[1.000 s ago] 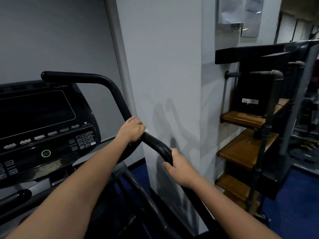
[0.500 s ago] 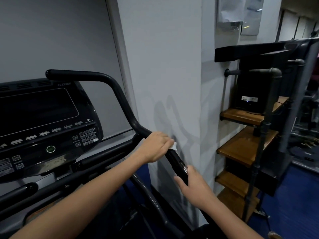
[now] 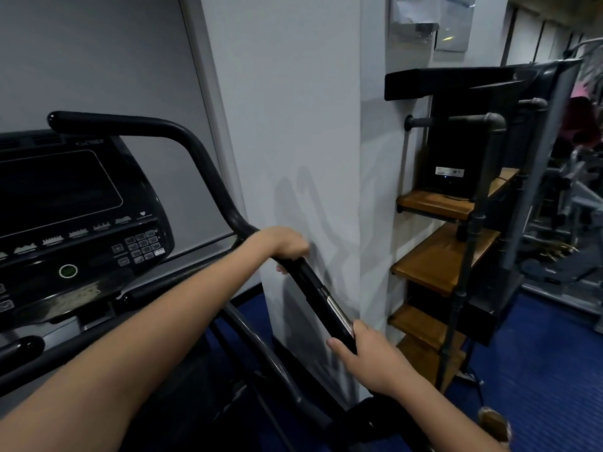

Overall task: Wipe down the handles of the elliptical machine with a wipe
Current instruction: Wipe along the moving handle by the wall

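Your left hand [image 3: 287, 244] is gripping the black handle [image 3: 313, 282] at frame center. Your right hand [image 3: 368, 357] is gripping it lower right.

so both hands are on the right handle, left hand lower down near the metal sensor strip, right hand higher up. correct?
Swapped. The head view shows the left hand gripping the right handle higher up, and the right hand lower, just below the metal sensor strip. Both are on that handle.

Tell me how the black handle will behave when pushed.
Probably stiff: the handle is a thick curved tube. Its glossy surface looks slippery. Gripped by the left hand and right hand, it may swing on its linkage rather than flex.
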Action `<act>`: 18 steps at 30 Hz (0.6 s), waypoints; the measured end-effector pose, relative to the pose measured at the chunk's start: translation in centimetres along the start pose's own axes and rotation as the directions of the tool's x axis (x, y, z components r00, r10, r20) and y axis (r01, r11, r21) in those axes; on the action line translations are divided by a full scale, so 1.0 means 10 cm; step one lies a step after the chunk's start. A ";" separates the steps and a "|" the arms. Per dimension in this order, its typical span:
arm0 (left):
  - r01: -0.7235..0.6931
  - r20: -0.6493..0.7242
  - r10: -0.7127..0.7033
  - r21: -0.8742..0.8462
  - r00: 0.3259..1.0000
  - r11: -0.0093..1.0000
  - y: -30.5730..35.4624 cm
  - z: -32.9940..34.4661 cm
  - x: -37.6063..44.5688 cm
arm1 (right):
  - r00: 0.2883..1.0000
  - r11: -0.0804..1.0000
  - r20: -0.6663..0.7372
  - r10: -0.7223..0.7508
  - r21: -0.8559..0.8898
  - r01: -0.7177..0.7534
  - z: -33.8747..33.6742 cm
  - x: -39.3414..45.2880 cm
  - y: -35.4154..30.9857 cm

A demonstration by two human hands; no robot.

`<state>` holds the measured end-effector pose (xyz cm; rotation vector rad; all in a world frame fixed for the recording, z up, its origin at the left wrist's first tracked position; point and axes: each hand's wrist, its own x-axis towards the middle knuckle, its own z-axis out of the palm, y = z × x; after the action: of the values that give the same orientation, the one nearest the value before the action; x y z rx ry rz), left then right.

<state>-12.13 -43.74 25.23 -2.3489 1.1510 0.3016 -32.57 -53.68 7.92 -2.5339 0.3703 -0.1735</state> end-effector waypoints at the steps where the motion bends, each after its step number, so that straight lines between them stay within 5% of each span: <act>1: -0.005 -0.140 0.017 0.083 0.990 0.997 0.13 0.08 -0.03 | 1.000 1.000 0.003 0.005 0.014 -0.005 0.01 -0.01 -0.01; 3: 0.010 -0.491 0.032 0.083 0.871 0.997 0.34 0.32 -0.09 | 1.000 0.999 -0.001 0.012 0.053 -0.012 0.00 -0.03 -0.02; 5: -0.065 -0.734 0.103 0.080 0.671 0.995 0.35 0.62 -0.16 | 1.000 0.997 0.003 0.009 0.074 -0.009 0.00 -0.04 -0.03; 7: -0.230 -0.821 0.188 0.072 0.539 0.971 0.23 0.86 -0.18 | 1.000 0.995 0.012 0.005 0.100 -0.006 0.00 -0.04 -0.02; 9: -0.272 -0.839 0.198 0.062 0.507 0.960 0.12 0.88 -0.20 | 1.000 0.991 0.019 -0.005 0.137 0.003 0.01 -0.02 -0.02; 11: -0.263 -0.842 0.085 -0.069 0.532 0.962 -0.07 0.78 -0.16 | 0.999 0.982 0.033 -0.014 0.187 0.007 0.00 0.00 -0.03; 13: -0.121 -0.728 -0.110 -0.257 0.677 0.959 -0.39 0.68 -0.08 | 0.998 0.968 0.055 -0.016 0.251 0.002 0.00 0.02 -0.04; 16: 0.038 -0.468 -0.193 -0.320 0.862 0.947 -0.63 0.56 0.04 | 0.998 0.962 0.065 -0.028 0.271 0.010 0.01 0.04 0.00; 18: 0.124 -0.391 -0.278 -0.375 0.877 0.919 -0.57 0.46 0.08 | 0.997 0.965 0.072 -0.029 0.261 0.010 0.02 0.05 0.02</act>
<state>-7.02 -38.94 22.94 -2.9250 1.0924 -0.1304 -32.11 -53.89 7.69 -2.2772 0.2734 -0.1251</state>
